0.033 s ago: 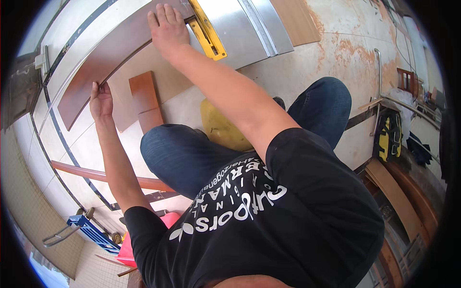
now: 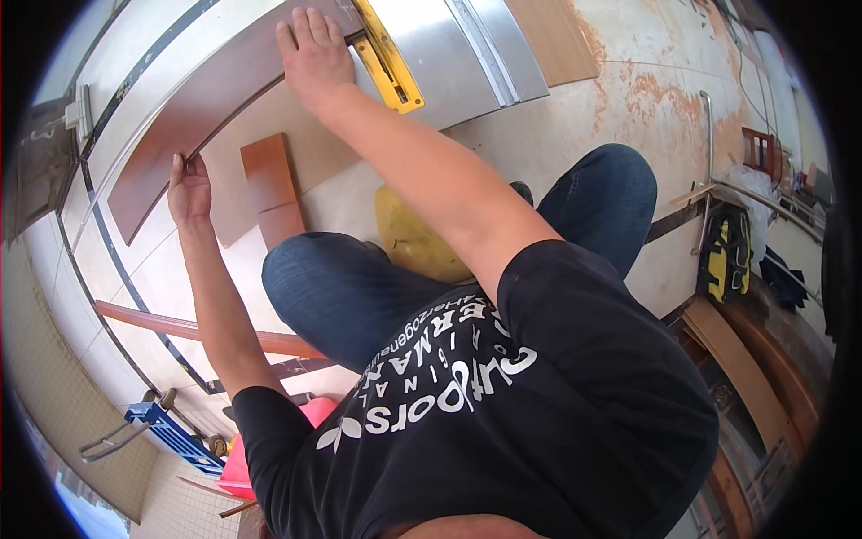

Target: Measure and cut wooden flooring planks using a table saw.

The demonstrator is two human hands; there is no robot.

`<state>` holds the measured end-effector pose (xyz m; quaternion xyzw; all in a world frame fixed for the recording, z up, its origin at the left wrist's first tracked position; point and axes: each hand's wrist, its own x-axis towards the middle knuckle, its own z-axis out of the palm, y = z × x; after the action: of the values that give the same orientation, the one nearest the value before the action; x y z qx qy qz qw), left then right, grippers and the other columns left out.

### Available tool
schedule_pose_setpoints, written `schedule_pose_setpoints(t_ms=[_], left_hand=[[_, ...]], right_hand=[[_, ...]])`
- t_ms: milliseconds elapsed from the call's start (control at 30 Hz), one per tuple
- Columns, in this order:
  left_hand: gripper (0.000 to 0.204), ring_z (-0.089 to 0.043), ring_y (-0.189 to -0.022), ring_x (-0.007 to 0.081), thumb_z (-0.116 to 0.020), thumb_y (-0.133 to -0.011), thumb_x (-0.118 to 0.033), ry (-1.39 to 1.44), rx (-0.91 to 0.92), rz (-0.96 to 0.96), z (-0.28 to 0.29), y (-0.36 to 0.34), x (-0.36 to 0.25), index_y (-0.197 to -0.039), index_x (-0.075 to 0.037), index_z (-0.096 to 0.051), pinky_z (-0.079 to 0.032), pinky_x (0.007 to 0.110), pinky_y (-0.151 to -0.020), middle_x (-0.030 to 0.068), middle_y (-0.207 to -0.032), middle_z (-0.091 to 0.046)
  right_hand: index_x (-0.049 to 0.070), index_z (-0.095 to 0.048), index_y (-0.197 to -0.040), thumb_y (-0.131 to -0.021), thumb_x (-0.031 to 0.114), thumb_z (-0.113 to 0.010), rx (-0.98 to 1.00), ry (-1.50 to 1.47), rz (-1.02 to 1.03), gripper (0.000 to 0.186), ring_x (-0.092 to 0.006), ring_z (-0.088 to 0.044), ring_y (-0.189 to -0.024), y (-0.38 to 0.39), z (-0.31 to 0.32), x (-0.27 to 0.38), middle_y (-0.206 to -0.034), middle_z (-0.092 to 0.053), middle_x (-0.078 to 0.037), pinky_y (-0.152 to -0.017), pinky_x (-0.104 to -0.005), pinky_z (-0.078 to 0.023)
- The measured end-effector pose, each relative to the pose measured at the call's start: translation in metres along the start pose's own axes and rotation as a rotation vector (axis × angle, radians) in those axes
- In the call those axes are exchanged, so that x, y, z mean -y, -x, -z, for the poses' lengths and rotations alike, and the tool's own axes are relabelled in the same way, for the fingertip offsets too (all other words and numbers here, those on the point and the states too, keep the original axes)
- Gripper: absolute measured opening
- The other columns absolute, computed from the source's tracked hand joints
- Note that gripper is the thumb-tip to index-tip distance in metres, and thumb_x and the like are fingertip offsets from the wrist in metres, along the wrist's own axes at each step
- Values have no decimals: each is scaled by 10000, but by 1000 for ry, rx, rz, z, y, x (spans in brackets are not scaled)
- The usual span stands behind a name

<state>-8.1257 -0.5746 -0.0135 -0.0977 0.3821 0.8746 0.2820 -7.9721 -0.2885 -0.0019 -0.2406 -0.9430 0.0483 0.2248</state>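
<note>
**A:** Since there's only the one head view to go on, here's what I get: person in dark jeans and a black printed T-shirt, both arms stretched forward over a long reddish-brown wood panel (image 2: 193, 112) that lies on a pale sheet surface. Left hand (image 2: 189, 190) is at the panel's near edge, fingers curled over that edge with the thumb on the side facing us, so it's gripping the edge. Right hand (image 2: 314, 56) is further along, palm down, fingers spread a little and lying flat on the panel's far end.

**B:** Agree on the hands. Right beside the right hand there's a yellow level-type bar (image 2: 388, 58) lying on a brushed metal sheet (image 2: 449, 54), and the hand looks like it's just about touching the bar, though I can't tell for sure. What's below the panel?

**A:** A smaller orange-brown wood offcut (image 2: 272, 187) lying flat, near the left hand but apart from it. Between the knees there's a yellowish rounded thing (image 2: 415, 241), can't tell what it is.

**B:** Further out: a long reddish wood strip (image 2: 180, 328) running under the left forearm, a blue metal frame (image 2: 166, 431) low left, something pink (image 2: 242, 467) next to it, and a yellow-and-black bag (image 2: 725, 256) off to the right on the stained concrete floor (image 2: 646, 99)
</note>
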Motion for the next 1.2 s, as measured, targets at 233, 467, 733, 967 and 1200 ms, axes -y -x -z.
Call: schedule_pose_setpoints(t_ms=[233, 467, 733, 967, 1200], left_hand=[[141, -636, -1096, 271, -564, -993, -36, -19, -6, -8, 4, 7, 2, -1065, 75, -613, -515, 370, -1063, 158, -1089, -670], [137, -628, -1095, 261, -566, -995, -45, -41, -48, -34, -1, 19, 4, -1058, 67, -613, -501, 361, -1079, 147, -1074, -662], [151, -615, -1108, 247, -567, -1000, -61, -73, -59, -35, 0, 34, 8, -1080, 60, -610, -479, 353, -1103, 136, -1083, -653], [151, -635, -1096, 247, -552, -1002, -41, -50, -49, -35, -2, 46, 20, -1093, 62, -613, -498, 357, -1080, 150, -1087, -673], [149, -653, -1075, 251, -545, -1001, -25, -4, 24, -3, 14, 49, 17, -1092, 71, -614, -514, 361, -1067, 164, -1080, -687]], right_hand=[[54, -433, -1454, -979, 201, -422, -49, -21, -16, 498, -354, -308, -1456, 7, 3, -1, -1544, -385, -194, -1209, -480, -186], [57, -431, -1459, -982, 199, -417, -8, -13, -15, 498, -357, -299, -1463, 16, 15, 2, -1553, -372, -196, -1213, -472, -178], [67, -486, -1418, -966, 195, -458, -39, 15, 16, 471, -343, -367, -1423, 25, 20, 0, -1507, -431, -198, -1184, -462, -253], [55, -420, -1467, -974, 189, -430, 51, -14, 16, 511, -353, -300, -1459, 34, 27, -4, -1554, -366, -200, -1211, -463, -188], [62, -490, -1413, -947, 172, -476, -17, -15, 25, 479, -355, -368, -1418, 40, 31, -1, -1501, -435, -210, -1180, -461, -253]])
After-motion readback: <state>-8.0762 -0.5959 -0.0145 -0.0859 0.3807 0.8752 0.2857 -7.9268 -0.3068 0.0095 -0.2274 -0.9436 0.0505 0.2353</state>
